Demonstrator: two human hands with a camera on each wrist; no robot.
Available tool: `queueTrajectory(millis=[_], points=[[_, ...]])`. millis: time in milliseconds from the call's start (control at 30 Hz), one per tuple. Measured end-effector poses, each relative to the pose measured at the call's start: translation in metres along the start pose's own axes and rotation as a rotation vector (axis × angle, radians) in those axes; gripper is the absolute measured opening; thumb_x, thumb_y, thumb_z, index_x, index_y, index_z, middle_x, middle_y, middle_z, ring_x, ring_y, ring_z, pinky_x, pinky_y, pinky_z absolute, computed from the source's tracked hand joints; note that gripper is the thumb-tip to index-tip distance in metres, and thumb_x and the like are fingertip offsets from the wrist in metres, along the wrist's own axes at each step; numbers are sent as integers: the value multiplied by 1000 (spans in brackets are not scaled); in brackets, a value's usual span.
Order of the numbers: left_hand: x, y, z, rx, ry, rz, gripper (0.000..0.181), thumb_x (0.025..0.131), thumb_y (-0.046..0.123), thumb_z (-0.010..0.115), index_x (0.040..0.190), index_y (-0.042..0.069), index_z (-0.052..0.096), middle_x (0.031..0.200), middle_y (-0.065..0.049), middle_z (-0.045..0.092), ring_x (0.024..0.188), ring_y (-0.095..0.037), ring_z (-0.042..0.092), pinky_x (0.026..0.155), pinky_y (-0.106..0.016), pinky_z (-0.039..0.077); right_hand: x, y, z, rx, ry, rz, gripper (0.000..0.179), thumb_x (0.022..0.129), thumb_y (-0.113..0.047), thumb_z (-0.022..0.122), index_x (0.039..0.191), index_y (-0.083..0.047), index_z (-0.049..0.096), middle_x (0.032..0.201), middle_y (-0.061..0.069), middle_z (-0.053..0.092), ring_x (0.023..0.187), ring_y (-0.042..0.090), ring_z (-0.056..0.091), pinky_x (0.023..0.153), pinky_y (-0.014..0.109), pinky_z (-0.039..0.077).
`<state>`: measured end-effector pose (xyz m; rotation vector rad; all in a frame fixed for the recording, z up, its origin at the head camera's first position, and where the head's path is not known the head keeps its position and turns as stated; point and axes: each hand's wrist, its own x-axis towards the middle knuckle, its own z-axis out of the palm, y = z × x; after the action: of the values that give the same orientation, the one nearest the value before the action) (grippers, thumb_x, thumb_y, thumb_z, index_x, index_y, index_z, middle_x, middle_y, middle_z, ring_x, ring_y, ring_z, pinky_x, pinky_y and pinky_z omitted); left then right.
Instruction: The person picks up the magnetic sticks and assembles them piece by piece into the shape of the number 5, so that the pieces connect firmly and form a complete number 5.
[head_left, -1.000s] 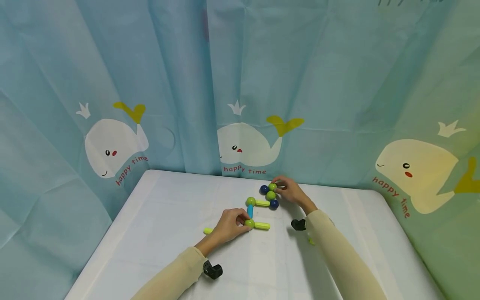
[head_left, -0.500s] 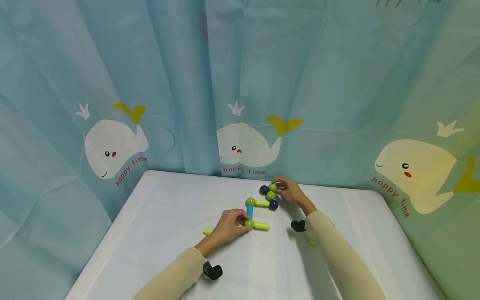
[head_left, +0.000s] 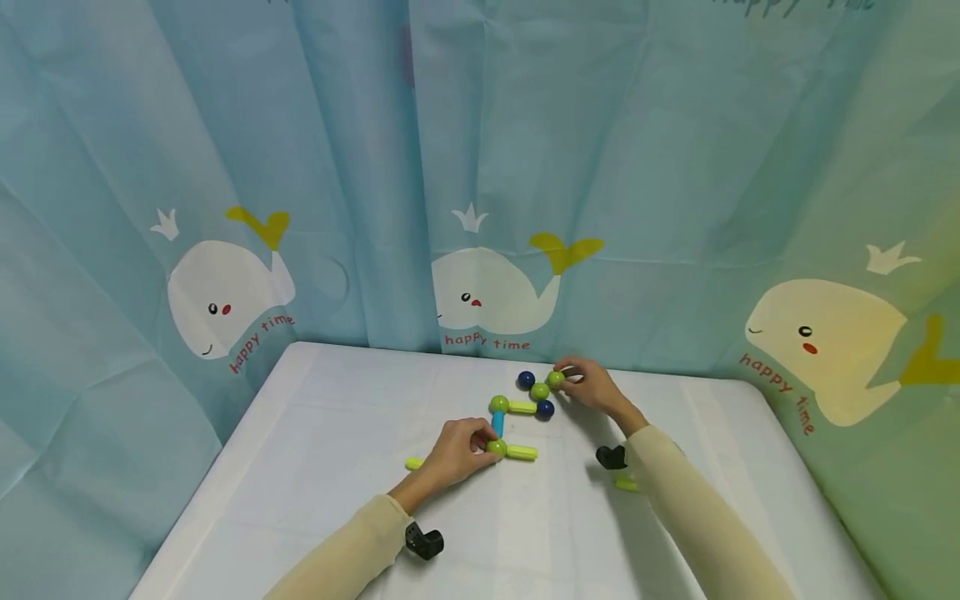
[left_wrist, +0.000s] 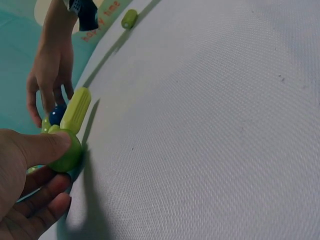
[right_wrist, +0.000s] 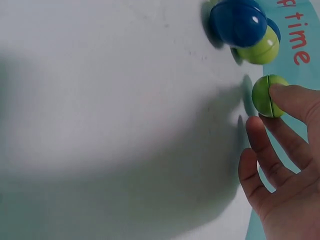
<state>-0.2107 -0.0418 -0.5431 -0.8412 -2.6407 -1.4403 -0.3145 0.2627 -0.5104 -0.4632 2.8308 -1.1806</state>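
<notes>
My left hand (head_left: 454, 452) pinches a green ball (left_wrist: 70, 156) between thumb and fingers, low at the table. From that ball a yellow-green stick (head_left: 522, 452) points right and a blue stick (head_left: 498, 425) leads back to another green ball (head_left: 498, 404). A second yellow-green stick (head_left: 522, 407) runs from there to a dark blue ball (head_left: 545, 409). With thumb and fingertips my right hand (head_left: 596, 390) pinches a loose green ball (right_wrist: 262, 96), a small gap away from a green ball (head_left: 539, 392) beside the blue one. Another dark blue ball (head_left: 527, 380) sits behind on the left.
One yellow-green stick (head_left: 414, 462) lies partly hidden behind my left wrist. Another stick (head_left: 627, 484) lies beside my right forearm, partly covered by the sleeve. The white table (head_left: 337, 400) ends at a blue whale-print curtain (head_left: 660, 317) close behind the balls.
My right hand has moved slightly right with its green ball, drawing it away from the back dark blue ball and the neighbouring green ball. The left hand has stayed in place.
</notes>
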Motion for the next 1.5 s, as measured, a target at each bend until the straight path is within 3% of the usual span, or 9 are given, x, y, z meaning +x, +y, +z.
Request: queueTrajectory(millis=[333,633,933,1267,1500], points=[[0,-1,-1,4,3,1,19,85,10,85,101,11,74,95,1,72,80,-5,65,71,-26,56,-26,-4,-18,-49,16,-27,24,95,-5,71,119,-2,68,125,20,67,116,43,64,88,51,56],[0,0,-1,-8,4,9,20,85,8,85,101,9,74,96,-1,73,82,-10,68,73,-31,58,-58,-6,-23,-44,36,-95,23,94,-5,73,117,-5,71,119,13,71,108,36,68,82,39,56],[0,1,-2,-5,1,10,20,85,9,85,102,9,74,95,-1,73,82,-10,68,72,-27,57,-87,-16,-12,42,1,-74,23,94,-10,76,116,-9,71,117,9,71,91,25,69,81,40,57],[0,1,-3,-1,10,32,20,84,6,85,101,7,74,95,-4,73,82,-14,69,70,-23,55,-109,-27,8,127,-63,-28,24,93,-11,77,116,-13,71,116,4,71,90,21,67,76,30,56],[0,1,-2,1,10,22,21,83,6,86,100,7,74,95,-3,73,81,-14,69,70,-23,55,-117,-29,21,118,-57,-56,24,92,-10,77,115,-10,71,113,7,72,87,20,67,77,31,55]])
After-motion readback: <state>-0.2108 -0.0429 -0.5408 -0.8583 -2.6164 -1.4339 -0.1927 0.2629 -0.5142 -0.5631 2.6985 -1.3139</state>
